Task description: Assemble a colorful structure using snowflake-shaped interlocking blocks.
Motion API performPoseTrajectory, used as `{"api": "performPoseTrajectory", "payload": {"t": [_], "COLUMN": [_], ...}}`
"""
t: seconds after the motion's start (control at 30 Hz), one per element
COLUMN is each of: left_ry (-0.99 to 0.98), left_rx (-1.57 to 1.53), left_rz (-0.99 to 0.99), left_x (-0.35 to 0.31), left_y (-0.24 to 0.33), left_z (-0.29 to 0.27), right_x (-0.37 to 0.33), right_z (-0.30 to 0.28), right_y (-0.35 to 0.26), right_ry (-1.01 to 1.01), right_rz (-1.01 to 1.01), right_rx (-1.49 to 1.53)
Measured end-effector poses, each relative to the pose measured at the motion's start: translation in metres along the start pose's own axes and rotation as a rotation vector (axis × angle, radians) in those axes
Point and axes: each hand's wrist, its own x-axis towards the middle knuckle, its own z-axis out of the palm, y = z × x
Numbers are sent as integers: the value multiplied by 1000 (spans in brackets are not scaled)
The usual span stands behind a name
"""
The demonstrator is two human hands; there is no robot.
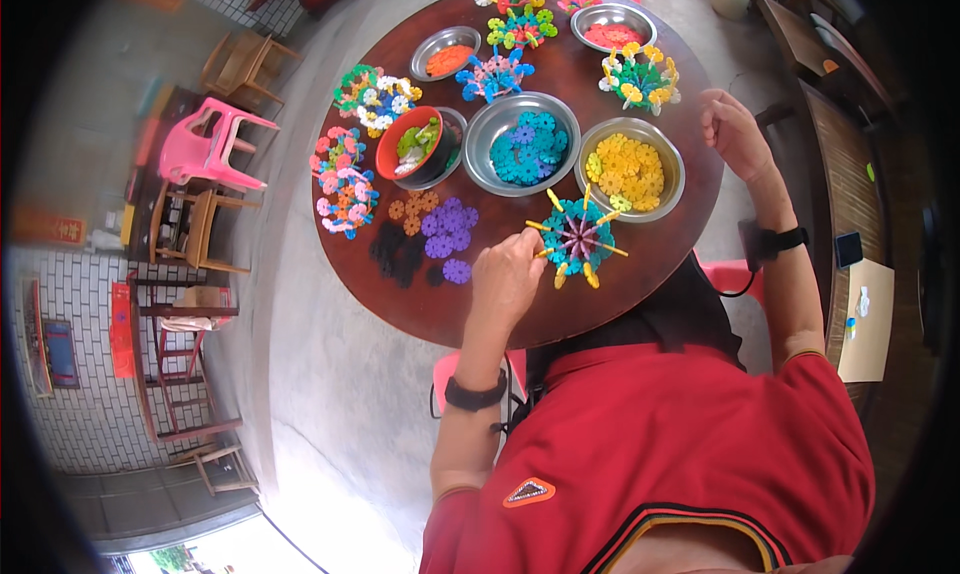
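Teal-and-yellow snowflake-disc model (pixel 577 239), its left edge pinched by the left hand (pixel 508 271), sits on a round table (pixel 650 249) beyond a red shirt (pixel 660 424) with an orange-edged, illegible badge (pixel 529 492). Farther off, right of a metal bowl (pixel 674 179) of yellow discs (pixel 628 172), the right hand (pixel 738 136) curls loosely, contents unclear.

Teal assembly (pixel 556 244) with purple centre (pixel 579 239) and yellow tips (pixel 591 276), yellow discs (pixel 630 174), teal-blue discs (pixel 529 146), reddish-brown table (pixel 640 274), red shirt (pixel 680 434)

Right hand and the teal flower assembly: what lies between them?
In the head view, the metal bowl of yellow pieces lies between the right hand and the teal flower assembly, with some tabletop showing on the hand's side.
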Motion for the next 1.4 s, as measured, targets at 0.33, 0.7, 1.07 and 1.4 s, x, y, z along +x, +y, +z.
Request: {"api": "performPoseTrajectory", "payload": {"t": [0.33, 0.7, 1.07, 1.4], "left_ry": [33, -76, -47, 225], "left_rx": [6, -241, -206, -746], "left_rz": [-9, -64, 54, -142], "left_x": [3, 6, 15, 165], "left_y": [-11, -11, -4, 19], "left_z": [-9, -34, -40, -85], "right_x": [-4, -3, -3, -5], "right_z": [7, 6, 3, 1], "right_y": [-1, 0, 0, -6], "right_ry": [9, -18, 32, 2], "right_rz": [20, 30, 6, 9], "right_rx": [-3, -23, -9, 135]}}
